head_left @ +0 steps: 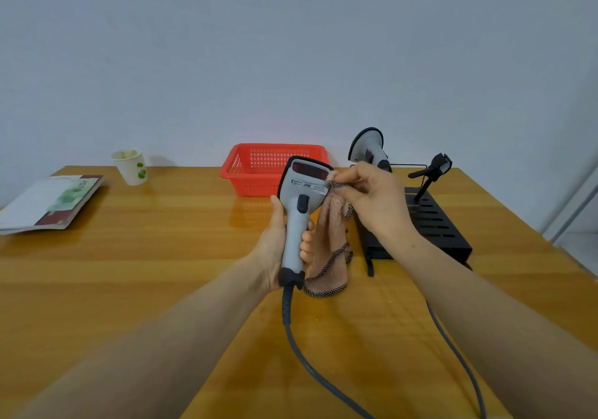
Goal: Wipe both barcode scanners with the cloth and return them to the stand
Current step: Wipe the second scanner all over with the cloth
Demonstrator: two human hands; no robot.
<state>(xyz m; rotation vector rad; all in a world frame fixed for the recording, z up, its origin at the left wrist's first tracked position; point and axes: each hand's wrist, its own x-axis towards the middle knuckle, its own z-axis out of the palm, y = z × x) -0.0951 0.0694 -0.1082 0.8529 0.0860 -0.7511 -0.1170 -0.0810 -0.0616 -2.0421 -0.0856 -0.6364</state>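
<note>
At frame centre the left hand [275,244] grips the grey scanner [299,214] upright by its handle. Just right of its head, the right hand [375,201] pinches the pink cloth [328,247], which hangs between the hands. The second scanner [367,148] sits on the black stand [433,221] at right, behind the right hand.

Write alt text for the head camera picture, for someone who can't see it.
A person's left hand grips a grey barcode scanner by its handle while the right hand pinches a pink cloth against its head. A second scanner sits at the black stand on the right of a wooden table, a red basket behind.
</note>
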